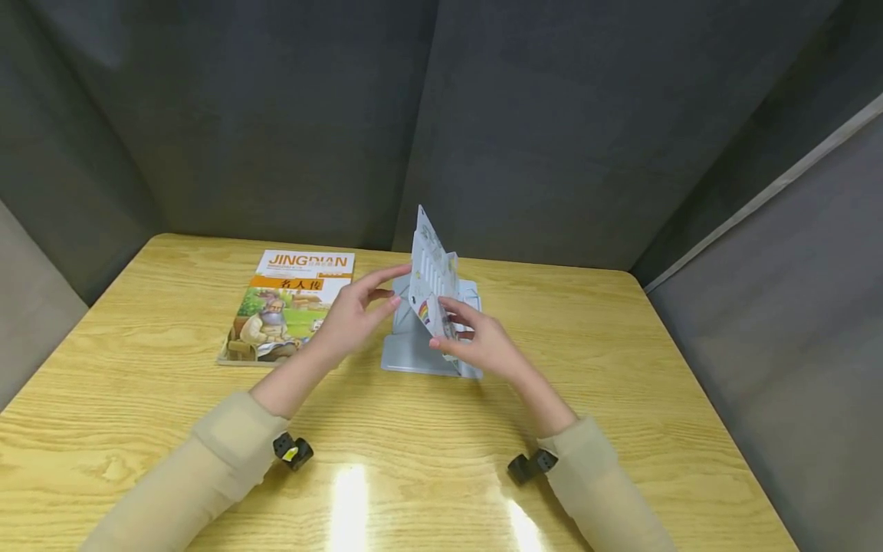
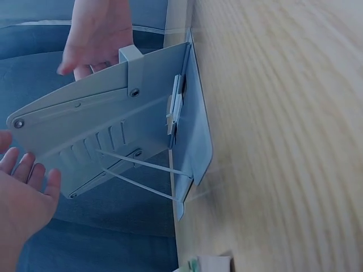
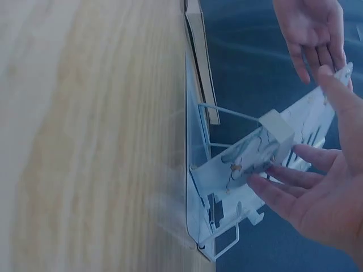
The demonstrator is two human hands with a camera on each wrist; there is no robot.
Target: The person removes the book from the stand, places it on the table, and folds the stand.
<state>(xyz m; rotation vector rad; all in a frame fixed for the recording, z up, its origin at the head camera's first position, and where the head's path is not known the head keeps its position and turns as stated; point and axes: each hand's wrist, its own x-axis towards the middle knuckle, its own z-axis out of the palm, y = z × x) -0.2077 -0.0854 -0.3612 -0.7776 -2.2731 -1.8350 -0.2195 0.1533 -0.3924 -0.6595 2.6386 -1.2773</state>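
A pale metal book stand (image 1: 418, 354) stands on the table with its panel (image 1: 429, 264) raised steeply from the base. Slots, a rainbow and other prints show on the panel. My left hand (image 1: 353, 313) is beside the panel's left side, fingers extended; contact is unclear. From the right, my right hand (image 1: 488, 346) reaches to the printed face. Its fingers (image 3: 283, 195) lie lightly bent against that face near a clip (image 3: 276, 127), with the thumb spread apart. In the left wrist view, wire legs (image 2: 139, 164) run between the panel's back and the base.
A magazine-like book (image 1: 293, 307) with an illustrated cover lies flat to the left of the stand. The wooden table (image 1: 593, 429) ends at dark curtains (image 1: 290, 123) behind and at the sides. Small black cameras (image 1: 533, 465) sit at both wrists.
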